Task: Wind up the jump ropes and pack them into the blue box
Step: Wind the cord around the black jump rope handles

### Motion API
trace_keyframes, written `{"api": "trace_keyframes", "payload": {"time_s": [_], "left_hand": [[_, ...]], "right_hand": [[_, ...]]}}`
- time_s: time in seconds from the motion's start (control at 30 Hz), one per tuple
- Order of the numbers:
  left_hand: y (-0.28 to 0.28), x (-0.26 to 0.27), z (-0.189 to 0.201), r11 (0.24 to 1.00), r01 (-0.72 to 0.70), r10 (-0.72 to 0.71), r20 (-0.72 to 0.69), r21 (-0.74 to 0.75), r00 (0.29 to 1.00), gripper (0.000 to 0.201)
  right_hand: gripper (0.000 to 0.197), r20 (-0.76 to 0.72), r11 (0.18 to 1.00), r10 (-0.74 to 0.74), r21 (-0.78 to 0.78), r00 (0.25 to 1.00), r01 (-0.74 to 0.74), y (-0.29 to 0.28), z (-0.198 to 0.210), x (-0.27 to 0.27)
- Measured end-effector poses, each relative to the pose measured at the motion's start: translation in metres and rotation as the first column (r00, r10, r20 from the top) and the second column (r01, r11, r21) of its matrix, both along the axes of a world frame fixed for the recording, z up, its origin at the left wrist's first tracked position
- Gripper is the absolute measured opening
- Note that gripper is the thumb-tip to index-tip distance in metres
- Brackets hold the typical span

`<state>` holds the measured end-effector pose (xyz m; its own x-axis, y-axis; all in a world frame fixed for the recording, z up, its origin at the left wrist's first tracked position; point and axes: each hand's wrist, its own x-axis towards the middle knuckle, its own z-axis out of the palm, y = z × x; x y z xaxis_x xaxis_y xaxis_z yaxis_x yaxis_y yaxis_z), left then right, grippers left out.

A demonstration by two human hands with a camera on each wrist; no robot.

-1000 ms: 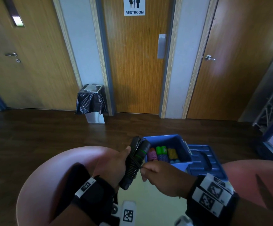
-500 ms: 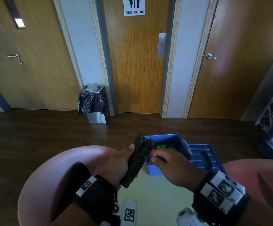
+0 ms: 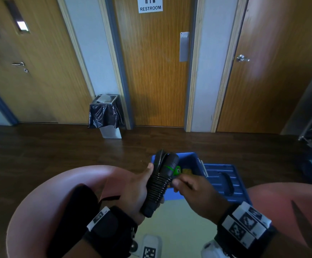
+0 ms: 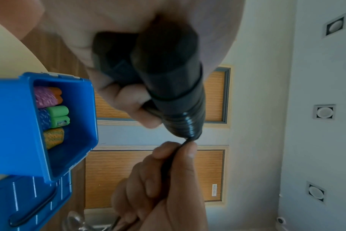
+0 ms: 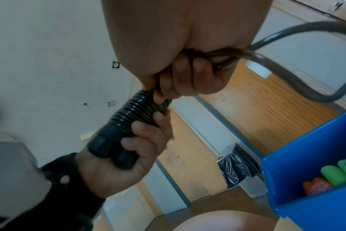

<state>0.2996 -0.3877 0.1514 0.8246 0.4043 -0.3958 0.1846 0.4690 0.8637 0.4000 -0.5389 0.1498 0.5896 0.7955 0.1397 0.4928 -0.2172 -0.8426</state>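
Plainly, the winding was nearly done but not yet safe: my left hand [image 3: 135, 190] was clenched around the two black plastic handles of the black jump rope [image 5: 117, 137], held side by side with shiny cord coils [image 4: 185, 125] stacked tight around them, while the fingers [image 4: 185, 152] of my right hand [image 3: 198, 194] pinched the loose black cord just below the last coil. A slack loop of cord [image 5: 298, 82] trailed free behind that hand. I judged the main risk was tension; if my pinch slipped, the springy cord would probably unwind several turns at once. The free loop could also snag on my wrist strap or on the rim of the open blue plastic box [image 3: 192, 159], which sat on the pale tabletop [image 3: 177, 228] just beyond my hands. Three wound ropes, pink and orange [image 4: 47, 97], green and blue [image 4: 56, 116], and yellow-orange [image 4: 53, 137], filled one side of it, so the black bundle would need the empty side; pushed in with the tail untucked, I thought it might spring open inside the box.
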Motion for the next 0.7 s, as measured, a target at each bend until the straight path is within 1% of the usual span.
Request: {"api": "trace_keyframes", "payload": {"time_s": [0.07,0.1,0.17,0.2,0.23,0.27,0.3,0.33,0.37,0.4,0.43,0.47,0.5,0.53,0.6,0.63,0.67,0.7], "left_hand": [[-0.011,0.008,0.004,0.999,0.040,-0.039,0.024,-0.027,0.999,0.063],[-0.017,0.012,0.006,0.997,0.070,-0.069,0.025,-0.033,0.997,0.063],[-0.029,0.018,0.012,0.985,0.153,-0.153,0.008,-0.075,0.988,0.063],[-0.035,0.019,0.016,0.973,0.206,-0.207,-0.005,-0.104,0.978,0.063],[-0.040,0.021,0.018,0.955,0.261,-0.266,-0.014,-0.138,0.964,0.062],[-0.046,0.023,0.020,0.929,0.322,-0.330,-0.016,-0.183,0.944,0.061],[-0.052,0.026,0.022,0.891,0.391,-0.403,-0.007,-0.230,0.915,0.059],[-0.059,0.028,0.022,0.844,0.464,-0.479,0.012,-0.269,0.878,0.056],[-0.066,0.031,0.021,0.790,0.535,-0.548,0.045,-0.299,0.835,0.052],[-0.074,0.034,0.019,0.733,0.596,-0.606,0.085,-0.328,0.791,0.047],[-0.082,0.036,0.018,0.683,0.639,-0.643,0.126,-0.354,0.756,0.044],[-0.089,0.039,0.018,0.657,0.658,-0.657,0.149,-0.368,0.739,0.045],[-0.094,0.041,0.016,0.656,0.659,-0.658,0.149,-0.369,0.738,0.050],[-0.098,0.044,0.016,0.684,0.638,-0.642,0.122,-0.355,0.757,0.058],[-0.099,0.045,0.015,0.786,0.549,-0.557,0.058,-0.285,0.828,0.073],[-0.097,0.046,0.014,0.830,0.511,-0.512,0.057,-0.224,0.857,0.074],[-0.095,0.046,0.013,0.856,0.492,-0.486,0.078,-0.155,0.870,0.072],[-0.095,0.045,0.014,0.867,0.494,-0.487,0.096,-0.071,0.868,0.068]], "right_hand": [[0.019,-0.104,0.999,-0.013,0.031,0.995,0.016,-0.010,0.000,0.017],[0.024,-0.177,0.998,-0.017,0.057,0.984,0.028,-0.016,0.000,0.023],[0.042,-0.293,0.990,0.025,0.138,0.956,0.017,-0.027,-0.001,0.036],[0.046,-0.298,0.986,0.038,0.165,0.954,0.012,-0.033,-0.001,0.043],[0.055,-0.271,0.985,0.045,0.172,0.961,0.003,-0.040,0.001,0.048],[0.071,-0.235,0.986,0.044,0.167,0.971,-0.004,-0.047,0.004,0.052],[0.088,-0.210,0.986,0.054,0.165,0.976,-0.019,-0.054,0.006,0.057],[0.101,-0.204,0.984,0.083,0.169,0.975,-0.049,-0.060,0.009,0.062],[0.106,-0.218,0.978,0.140,0.181,0.966,-0.101,-0.065,0.011,0.065],[0.102,-0.237,0.962,0.217,0.217,0.947,-0.167,-0.069,0.014,0.067],[0.090,-0.243,0.941,0.284,0.257,0.928,-0.221,-0.073,0.017,0.068],[0.073,-0.229,0.926,0.314,0.288,0.921,-0.243,-0.076,0.019,0.069],[0.060,-0.228,0.921,0.309,0.314,0.923,-0.231,-0.079,0.022,0.069],[0.053,-0.243,0.922,0.290,0.330,0.926,-0.202,-0.082,0.023,0.070],[0.048,-0.297,0.935,0.237,0.330,0.925,-0.133,-0.088,0.023,0.074],[0.045,-0.295,0.948,0.189,0.305,0.937,-0.095,-0.091,0.022,0.076],[0.041,-0.268,0.965,0.119,0.259,0.956,-0.047,-0.094,0.021,0.078],[0.037,-0.240,0.978,0.048,0.207,0.970,0.002,-0.096,0.020,0.079]]}}
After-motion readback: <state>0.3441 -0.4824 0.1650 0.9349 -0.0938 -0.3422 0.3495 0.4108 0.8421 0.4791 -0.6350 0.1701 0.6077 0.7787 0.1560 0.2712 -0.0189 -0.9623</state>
